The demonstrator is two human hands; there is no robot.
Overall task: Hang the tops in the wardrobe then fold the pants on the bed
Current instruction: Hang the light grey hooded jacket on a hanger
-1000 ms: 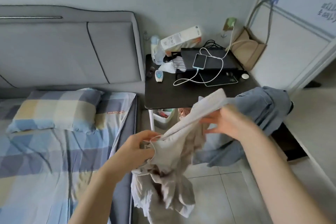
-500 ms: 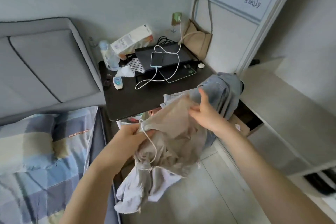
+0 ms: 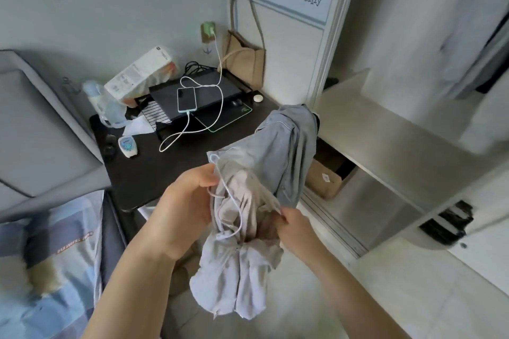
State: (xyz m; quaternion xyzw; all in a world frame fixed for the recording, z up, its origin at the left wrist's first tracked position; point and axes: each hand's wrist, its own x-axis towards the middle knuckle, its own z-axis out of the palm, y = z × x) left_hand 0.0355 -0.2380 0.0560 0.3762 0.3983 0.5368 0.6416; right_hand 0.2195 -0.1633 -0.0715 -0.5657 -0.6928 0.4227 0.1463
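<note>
Inside wardrobe, cardboard box.

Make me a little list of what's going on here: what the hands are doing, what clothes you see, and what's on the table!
left hand: left hand grips the top of the beige garment
right hand: right hand pinches its right edge
beige garment: bunched, hanging in the air between the hands, white drawstring dangling
blue garment: blue garment draped over the corner of the black table
on the table: phone plugged into a white cable
wardrobe: wardrobe open on the right, something pale hanging inside
bed: bed at lower left
</note>
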